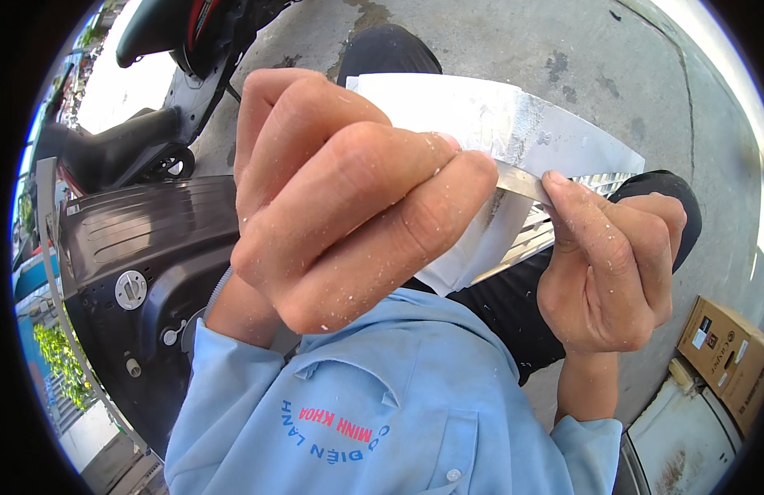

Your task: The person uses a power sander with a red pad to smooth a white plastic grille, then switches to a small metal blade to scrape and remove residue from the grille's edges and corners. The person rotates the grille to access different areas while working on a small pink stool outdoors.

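Observation:
Between my two hands stretches a thin, flat silvery strip (pixel 520 182); whether it is a blade or a band of metal I cannot tell. My left hand (pixel 349 198), close up, is closed with thumb and forefinger pinching its left end. The thumb and forefinger of my right hand (pixel 617 264) pinch the other end, the rest of the fingers curled in. Pale flecks dot both hands. Behind them a white panel (pixel 575 136) lies across my legs, with a rough, scraped-looking line on its face and white slats (pixel 530 235) along one side. My left hand hides part of it.
At my left stands a dark brown appliance cabinet (pixel 163 214) with round fittings. Beyond it is a parked motorbike (pixel 122 148). Lower right, a cardboard box (pixel 728 355) sits by a stained white panel (pixel 679 437). Concrete floor (pixel 522 41) stretches ahead of my knees.

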